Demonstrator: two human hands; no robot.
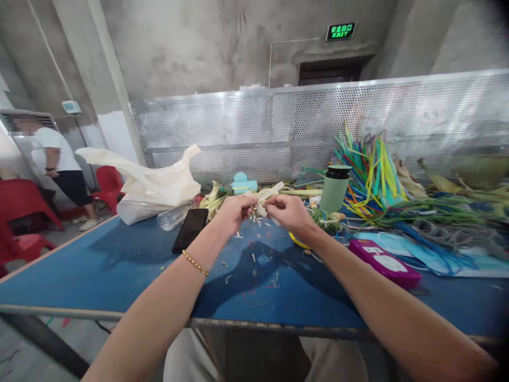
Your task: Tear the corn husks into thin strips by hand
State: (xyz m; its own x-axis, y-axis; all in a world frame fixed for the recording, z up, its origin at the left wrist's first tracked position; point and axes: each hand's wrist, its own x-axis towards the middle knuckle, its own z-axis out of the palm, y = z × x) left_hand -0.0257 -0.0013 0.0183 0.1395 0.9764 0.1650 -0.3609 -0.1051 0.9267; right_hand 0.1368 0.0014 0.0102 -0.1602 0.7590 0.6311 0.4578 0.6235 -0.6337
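Pinching a pale strip (273, 190) left of the green bottle (334, 193), left hand (234, 212) and right hand (292, 210) have fingertips closed to a narrow grip, exact contact partly hidden.

Green-lit sign (341, 32), high on grey wall (278, 32), beyond worktop's (99, 270) far edge, right of its middle: 安全出口 on upper line, EXIT in capitals beneath.

Table (99, 281), blue-topped. Directly upon it: cream bag (159, 185), left; clear bottle (170, 216), lying; black phone (191, 229), flat; pale scraps (253, 258), scattered centrally; green flask (334, 192), upright; purple device (384, 262); multicoloured strands (379, 175), heaped right rear.
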